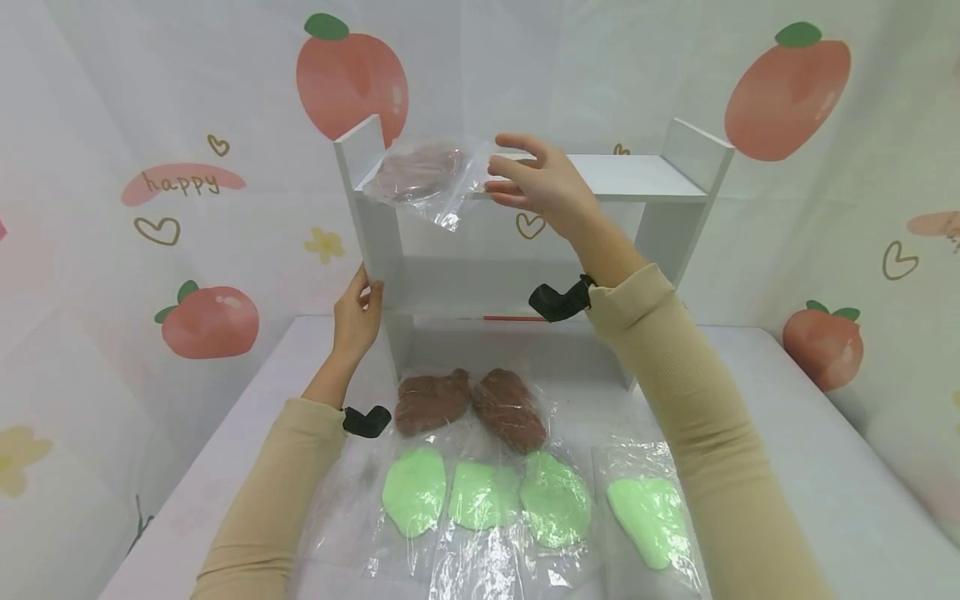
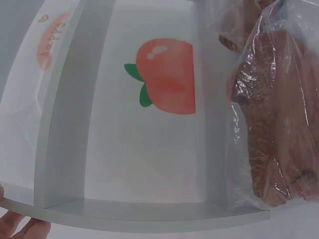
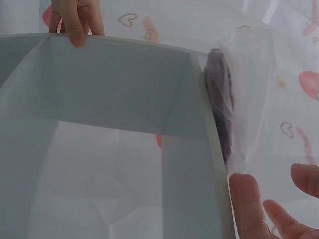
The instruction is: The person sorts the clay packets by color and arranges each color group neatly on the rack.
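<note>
Placing step: brown bag (image 1: pixel 423 177) lying on the top shelf (image 1: pixel 630 178) at its left end, just left of the right hand (image 1: pixel 542 185), one corner hanging over the front edge. Right hand spread and relaxed, fingertips at the bag's plastic, contact unclear. Left hand (image 1: pixel 357 315) gripping the shelf's left upright, steadying it. Below the hands on the table (image 1: pixel 810 467): two more brown bags (image 1: pixel 471 407), four green bags (image 1: pixel 525 504). Next move likely calls for reaching down to another bag, left hand bracing.
</note>
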The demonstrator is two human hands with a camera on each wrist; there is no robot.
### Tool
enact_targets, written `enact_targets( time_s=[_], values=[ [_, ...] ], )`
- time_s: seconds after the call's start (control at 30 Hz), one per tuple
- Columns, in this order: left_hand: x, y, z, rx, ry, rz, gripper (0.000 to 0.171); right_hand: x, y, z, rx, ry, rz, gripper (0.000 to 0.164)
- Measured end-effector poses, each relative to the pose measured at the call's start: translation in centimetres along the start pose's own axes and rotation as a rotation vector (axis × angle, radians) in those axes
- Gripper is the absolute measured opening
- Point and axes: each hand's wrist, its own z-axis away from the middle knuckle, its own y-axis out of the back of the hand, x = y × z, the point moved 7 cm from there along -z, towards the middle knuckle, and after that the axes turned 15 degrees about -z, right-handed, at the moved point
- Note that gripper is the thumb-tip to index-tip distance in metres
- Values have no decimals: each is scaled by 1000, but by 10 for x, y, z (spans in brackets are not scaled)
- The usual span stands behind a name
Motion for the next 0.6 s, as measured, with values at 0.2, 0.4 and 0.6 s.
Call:
enact_targets(
  time_s=[0.2,0.4,0.6],
  values=[
    [0,1,0,-1,-1,-7,46,8,14,19,-51,24,56,47],
    [0,1,0,10,-7,-8,47,33,16,41,-176,62,187,42],
    [1,-1,0,10,-2,-8,47,73,20,66,-312,21,324,40]
  ],
)
